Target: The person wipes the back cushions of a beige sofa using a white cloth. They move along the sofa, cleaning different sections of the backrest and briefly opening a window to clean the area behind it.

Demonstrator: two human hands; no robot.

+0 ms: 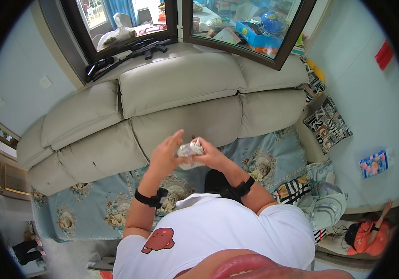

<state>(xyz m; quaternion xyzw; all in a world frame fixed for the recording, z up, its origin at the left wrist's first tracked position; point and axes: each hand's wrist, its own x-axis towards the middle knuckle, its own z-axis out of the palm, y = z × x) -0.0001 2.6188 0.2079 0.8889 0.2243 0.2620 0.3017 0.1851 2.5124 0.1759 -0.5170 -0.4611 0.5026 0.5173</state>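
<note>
A small white bundle with faint printing (190,150), soft and crumpled in look, is gripped by my right hand (211,155) above the sofa seat. What the bundle is made of cannot be told. My left hand (164,155) is at its left side, fingers raised and spread, the thumb side near or against the bundle; whether it touches is unclear. Both wrists wear black straps. Below and around the hands lies a blue floral sofa cover (115,209), with the grey padded backrest (185,111) beyond.
Black toy-like guns (133,52) lie on the ledge behind the sofa, below an open window frame (279,64). Patterned cushions (328,125) and folded or heaped cloth (325,205) are at the right end. Another person in orange (370,237) is at the far lower right.
</note>
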